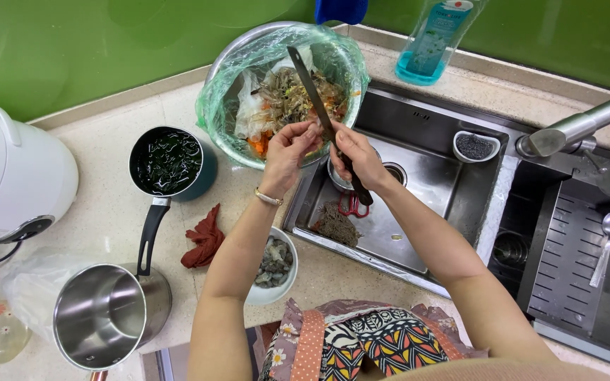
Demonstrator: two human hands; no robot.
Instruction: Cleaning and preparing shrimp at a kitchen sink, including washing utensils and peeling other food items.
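Both hands work over the sink (453, 204): right hand (356, 156) grips a knife (312, 81), left hand (289, 149) pinches a shrimp (311, 131) at twelve o'clock; the blade could nick fingers.

- Your left hand (287, 152) hides whatever small piece its fingers pinch.
- Your right hand (354, 156) covers the knife (312, 85) handle's middle.
- Your left arm covers part of the white bowl (277, 271).
- The soap bottle (432, 39) is cut off by the top edge.
- The scissors (352, 206) lie mostly hidden.

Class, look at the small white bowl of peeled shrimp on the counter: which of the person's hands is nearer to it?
Left. The left hand is above the white bowl on the counter side; the right hand holds a knife over the sink, farther away.
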